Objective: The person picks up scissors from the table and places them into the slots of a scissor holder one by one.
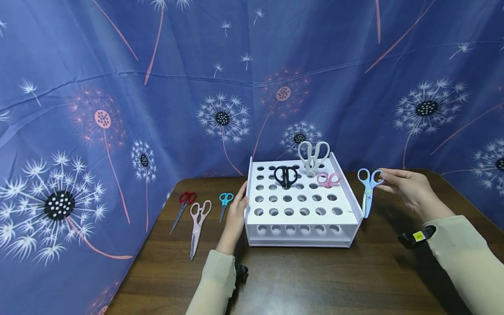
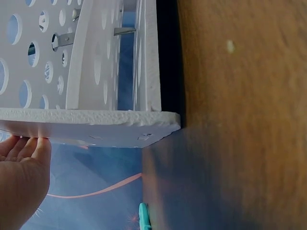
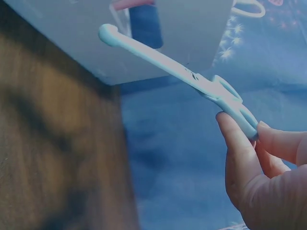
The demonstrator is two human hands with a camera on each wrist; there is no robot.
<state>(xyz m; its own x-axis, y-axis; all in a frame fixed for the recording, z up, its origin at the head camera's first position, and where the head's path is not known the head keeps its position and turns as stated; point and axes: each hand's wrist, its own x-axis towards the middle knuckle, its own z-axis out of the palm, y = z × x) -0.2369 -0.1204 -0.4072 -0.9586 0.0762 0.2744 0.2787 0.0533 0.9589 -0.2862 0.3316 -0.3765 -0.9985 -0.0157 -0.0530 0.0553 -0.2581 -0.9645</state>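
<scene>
My right hand [image 1: 413,190] pinches one handle loop of a pair of light blue scissors [image 1: 368,192] between thumb and fingers, just outside the right side of a white rack with round holes [image 1: 280,201]. The scissors hang blades down in the head view; their rounded tip [image 3: 109,36] is near the rack's side panel in the right wrist view. With fingers fairly straight, my left hand [image 1: 235,214] touches the rack's left side panel [image 2: 96,128]; its thumb is hidden in the left wrist view. Black scissors [image 1: 286,177], grey scissors [image 1: 313,159] and small pink scissors [image 1: 328,180] stand in the rack, handles up.
Left of the rack, red-handled scissors [image 1: 187,199], pale pink scissors [image 1: 197,227] and blue-handled scissors [image 1: 225,200] lie on the brown wooden table [image 1: 291,280]. A blue cloth with a dandelion print [image 1: 177,109] hangs behind the table.
</scene>
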